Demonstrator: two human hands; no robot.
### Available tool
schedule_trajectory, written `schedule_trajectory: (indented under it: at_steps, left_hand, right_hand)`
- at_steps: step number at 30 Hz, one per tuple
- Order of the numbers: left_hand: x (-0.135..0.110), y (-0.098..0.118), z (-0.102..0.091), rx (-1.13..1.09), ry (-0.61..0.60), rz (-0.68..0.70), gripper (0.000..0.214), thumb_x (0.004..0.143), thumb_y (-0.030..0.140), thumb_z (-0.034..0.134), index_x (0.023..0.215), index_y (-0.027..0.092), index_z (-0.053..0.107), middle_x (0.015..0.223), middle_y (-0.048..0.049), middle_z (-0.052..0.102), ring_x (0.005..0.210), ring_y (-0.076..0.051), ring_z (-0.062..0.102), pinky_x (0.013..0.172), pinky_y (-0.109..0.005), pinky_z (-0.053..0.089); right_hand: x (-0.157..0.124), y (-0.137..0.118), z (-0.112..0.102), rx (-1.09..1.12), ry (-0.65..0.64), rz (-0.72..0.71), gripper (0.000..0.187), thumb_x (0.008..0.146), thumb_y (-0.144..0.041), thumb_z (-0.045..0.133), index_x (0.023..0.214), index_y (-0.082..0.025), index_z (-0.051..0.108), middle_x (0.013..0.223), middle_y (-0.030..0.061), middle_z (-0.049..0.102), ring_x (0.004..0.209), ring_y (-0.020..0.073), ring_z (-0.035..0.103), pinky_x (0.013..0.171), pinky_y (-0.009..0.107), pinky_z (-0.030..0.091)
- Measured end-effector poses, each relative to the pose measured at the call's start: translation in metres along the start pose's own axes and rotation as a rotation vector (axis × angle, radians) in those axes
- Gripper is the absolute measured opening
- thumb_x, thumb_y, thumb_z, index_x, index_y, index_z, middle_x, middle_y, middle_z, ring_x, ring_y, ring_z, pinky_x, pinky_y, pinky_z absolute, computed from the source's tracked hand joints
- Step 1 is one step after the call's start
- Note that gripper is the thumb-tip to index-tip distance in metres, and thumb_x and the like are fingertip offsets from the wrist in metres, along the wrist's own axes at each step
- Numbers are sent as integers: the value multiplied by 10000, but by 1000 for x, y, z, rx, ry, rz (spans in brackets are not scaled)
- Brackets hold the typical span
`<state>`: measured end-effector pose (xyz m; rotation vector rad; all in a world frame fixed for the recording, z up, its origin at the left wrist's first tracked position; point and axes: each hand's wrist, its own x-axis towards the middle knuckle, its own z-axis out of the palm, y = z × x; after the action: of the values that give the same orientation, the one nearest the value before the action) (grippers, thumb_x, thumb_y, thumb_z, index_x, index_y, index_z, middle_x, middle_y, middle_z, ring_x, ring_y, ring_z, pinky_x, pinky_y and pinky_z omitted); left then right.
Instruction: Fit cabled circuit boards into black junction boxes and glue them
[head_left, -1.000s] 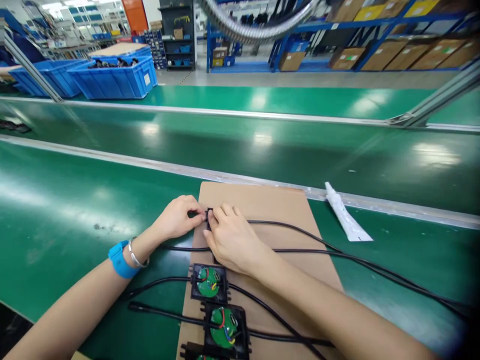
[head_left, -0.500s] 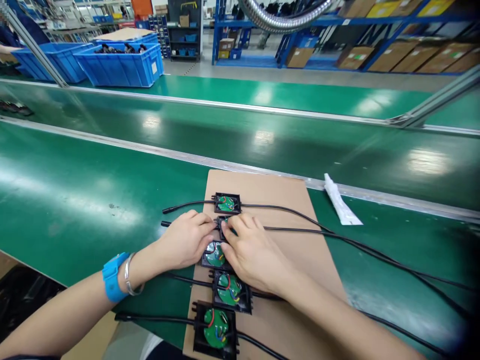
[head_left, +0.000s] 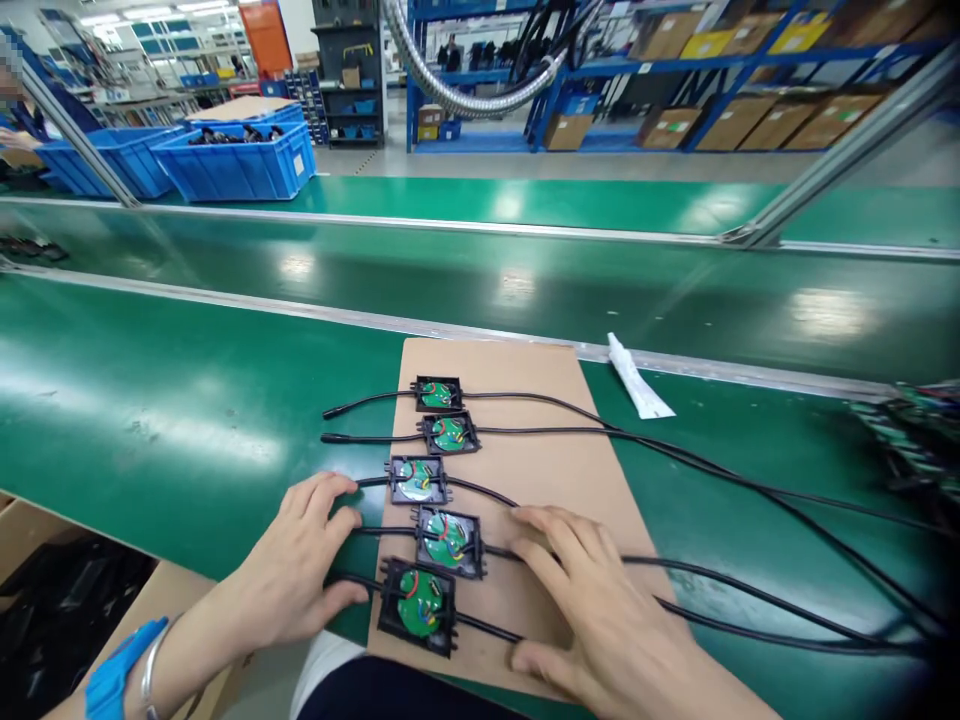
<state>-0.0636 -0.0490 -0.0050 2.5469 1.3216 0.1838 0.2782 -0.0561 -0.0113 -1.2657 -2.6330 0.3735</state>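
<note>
Several black plastic housings with green circuit boards inside lie in a column on a cardboard sheet. The farthest housing and the second housing are uncovered by my hands. Closer in are the third housing, the fourth housing and the nearest housing. Black cables leave each on both sides. My left hand, fingers apart, is at the left cable ends of the three nearer housings. Over their right-hand cables, my right hand is spread, its fingertips at or just above them.
A white tube lies right of the cardboard on the green bench. Circuit boards are piled at the right edge. Blue bins stand beyond the rail. A box of black parts is at lower left.
Both hands have come off the second housing and moved nearer to me, spreading apart to either side of the nearer housings. The camera view has shifted slightly.
</note>
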Motion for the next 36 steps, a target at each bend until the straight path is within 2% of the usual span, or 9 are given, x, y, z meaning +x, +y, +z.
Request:
schedule_trajectory:
  at_steps: [4, 12, 16, 18, 22, 24, 28, 32, 36]
  left_hand:
    - [3, 7, -4, 7, -36, 66, 128, 846, 89, 406, 904, 198, 438, 1051, -111, 524, 984, -295, 513, 780, -474, 476]
    - [74, 1, -49, 138, 100, -135, 123, 931, 211, 263, 954, 195, 383, 1024, -99, 460, 705, -206, 539, 616, -366, 509]
    - [121, -22, -49, 165, 18, -155, 217, 946, 257, 264, 1000, 150, 445, 1097, -147, 471, 926, -265, 582, 801, -434, 513]
    - [124, -35, -44, 162, -36, -116, 306, 918, 385, 401, 1073, 130, 471, 1217, -190, 461, 1125, -319, 528, 927, -466, 466]
    - [98, -47, -30, 72, -253, -63, 1350, 497, 742, 720, 1471, 92, 50, 1522, -302, 114, 1409, -455, 132, 1094, -569, 258]
    - [85, -41, -20, 59, -303, -64, 1555, 393, 802, 703, 1471, 115, -181, 1537, -313, -36, 1411, -487, 6, 1097, -634, 150]
    - [69, -17, 0, 116, -223, -81, 1679, 247, 842, 679, 1470, 97, -196, 1511, -354, -96, 1356, -585, -62, 1024, -738, 71]
    - [66, -5, 7, 180, -78, -115, 1272, 522, 514, 724, 1498, 96, 23, 1494, -331, 187, 1347, -533, 215, 1004, -667, 262]
    - [78, -6, 8, 343, -50, -260, 540, 673, 135, 500, 1205, 44, 484, 1061, -225, 590, 984, -369, 586, 819, -491, 460]
  right_hand:
    - [-2, -15, 12, 44, 88, -54, 57, 856, -153, 514, 894, -183, 544, 1049, 115, 577, 1050, 289, 486, 836, 452, 446]
    - [34, 27, -23, 183, 222, 122, 143, 969, -255, 368, 890, -213, 479, 809, 52, 568, 711, 181, 538, 660, 329, 459]
    - [86, 82, -37, 124, 234, 129, 265, 944, -404, 413, 956, -207, 589, 1129, 144, 586, 1133, 290, 505, 941, 467, 410]
    - [97, 102, -39, 103, 117, 164, 514, 832, -580, 546, 1187, -211, 584, 1374, 180, 451, 1331, 384, 313, 1034, 575, 293]
    - [85, 107, -37, 52, -236, 269, 1350, 474, -799, 682, 1529, -164, 130, 1554, 240, 122, 1401, 485, 67, 1070, 671, 97]
    - [72, 94, -34, 32, -283, 261, 1449, 414, -811, 689, 1533, -160, 38, 1559, 247, 82, 1396, 504, 39, 1068, 678, 80]
    - [53, 62, -25, -47, -239, 257, 1546, 317, -782, 736, 1529, -128, 33, 1530, 284, 153, 1361, 561, 86, 1035, 717, 96]
    - [52, 53, -17, -173, -101, 243, 1056, 586, -401, 720, 1476, -59, 264, 1420, 279, 373, 1280, 495, 332, 1008, 646, 259]
    - [61, 64, -14, -280, 16, 162, 564, 709, -104, 504, 1269, -39, 494, 1114, 199, 596, 1053, 319, 546, 912, 470, 404]
